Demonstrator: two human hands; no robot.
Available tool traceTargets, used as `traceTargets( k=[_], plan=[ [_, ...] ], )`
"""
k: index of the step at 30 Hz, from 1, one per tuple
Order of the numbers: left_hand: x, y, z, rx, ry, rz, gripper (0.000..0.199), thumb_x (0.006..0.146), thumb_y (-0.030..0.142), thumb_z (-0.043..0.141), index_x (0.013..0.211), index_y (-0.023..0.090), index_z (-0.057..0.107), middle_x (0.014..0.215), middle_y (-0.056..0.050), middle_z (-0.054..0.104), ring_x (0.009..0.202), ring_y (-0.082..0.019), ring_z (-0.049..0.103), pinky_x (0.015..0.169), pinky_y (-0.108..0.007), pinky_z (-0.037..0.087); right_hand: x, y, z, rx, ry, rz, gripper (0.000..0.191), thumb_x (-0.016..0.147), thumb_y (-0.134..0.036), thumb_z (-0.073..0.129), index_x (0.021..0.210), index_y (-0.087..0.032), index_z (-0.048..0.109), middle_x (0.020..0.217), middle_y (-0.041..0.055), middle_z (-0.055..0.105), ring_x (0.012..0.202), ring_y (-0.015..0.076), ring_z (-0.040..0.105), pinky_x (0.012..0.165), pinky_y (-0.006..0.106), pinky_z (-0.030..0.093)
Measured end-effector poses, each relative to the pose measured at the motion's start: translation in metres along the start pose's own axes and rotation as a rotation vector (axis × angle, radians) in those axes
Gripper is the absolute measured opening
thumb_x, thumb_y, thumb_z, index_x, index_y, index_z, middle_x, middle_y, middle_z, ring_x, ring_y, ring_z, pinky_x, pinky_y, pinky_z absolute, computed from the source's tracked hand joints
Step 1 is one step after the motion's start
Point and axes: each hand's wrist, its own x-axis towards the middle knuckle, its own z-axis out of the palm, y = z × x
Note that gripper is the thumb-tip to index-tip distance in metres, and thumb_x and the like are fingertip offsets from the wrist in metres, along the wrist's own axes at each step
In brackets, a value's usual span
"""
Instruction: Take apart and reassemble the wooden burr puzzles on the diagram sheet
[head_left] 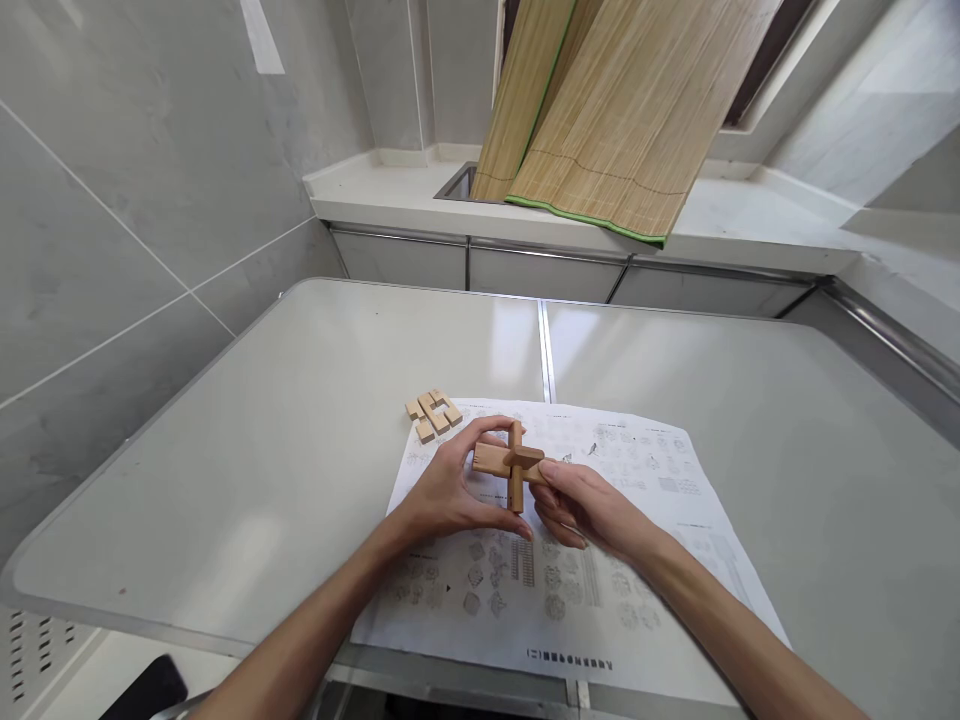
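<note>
Between my two hands, above a printed sheet, is a wooden interlocking puzzle (491,459) of crossed wooden pieces. My left hand (457,482) curves around its left side, thumb and fingers at the two ends of the upright piece. With thumb and bent fingers, my right hand (574,500) pinches the bar that sticks out on the right. The printed sheet (652,560) lies under both hands, covered with small diagrams and text. Several loose notched wooden pieces (433,414) rest together at the sheet's upper left corner.
The pale folding table (225,450) has a metal seam (546,350) across its middle. Behind it runs a white counter (375,205) with a sink (457,182), partly covered by a bamboo mat (622,120). A dark object (146,690) is at the lower left, below the table edge.
</note>
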Motion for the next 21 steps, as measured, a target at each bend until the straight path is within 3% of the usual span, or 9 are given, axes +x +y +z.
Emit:
traceTargets(
  k=[8,15,21],
  plan=[
    [0.0003,0.0037,0.002,0.016,0.04,0.013,0.094,0.061,0.041,0.103,0.142,0.025,0.058,0.144,-0.014,0.066,0.131,-0.036,0.065,0.114,-0.049,0.05,0.0018,-0.0027,0.0002,0.08,0.013,0.021,0.054,0.103,-0.057,0.059,0.064,-0.022,0.047,0.049,-0.0088,0.037,0.037,0.0078,0.032,0.043,0.025,0.028],
    [0.0023,0.005,0.0027,-0.071,0.043,-0.01,0.09,0.064,0.038,0.101,0.141,0.022,0.055,0.138,-0.015,0.07,0.128,-0.036,0.068,0.106,-0.045,0.055,0.0017,-0.0074,0.0004,0.138,0.03,0.021,0.053,0.102,-0.055,0.061,0.063,-0.021,0.047,0.048,-0.0087,0.037,0.037,0.0071,0.031,0.043,0.024,0.024],
    [0.0033,0.0017,0.0018,-0.059,0.043,-0.011,0.094,0.06,0.035,0.103,0.142,0.024,0.057,0.146,-0.015,0.065,0.135,-0.036,0.063,0.115,-0.048,0.05,0.0019,-0.0072,0.0014,0.104,0.042,0.012,0.055,0.101,-0.056,0.061,0.062,-0.022,0.046,0.049,-0.0084,0.036,0.038,0.0079,0.032,0.045,0.025,0.028]
  ],
)
